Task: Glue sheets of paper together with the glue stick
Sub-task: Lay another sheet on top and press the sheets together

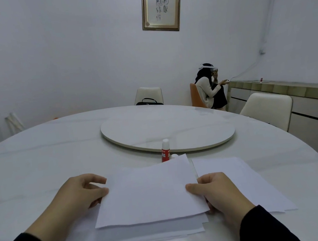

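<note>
Head view: the left hand and right hand are each pinching an edge of the top sheet, holding it over a paper stack on the table. The glue stick is standing upright just behind the sheet, untouched.
</note>
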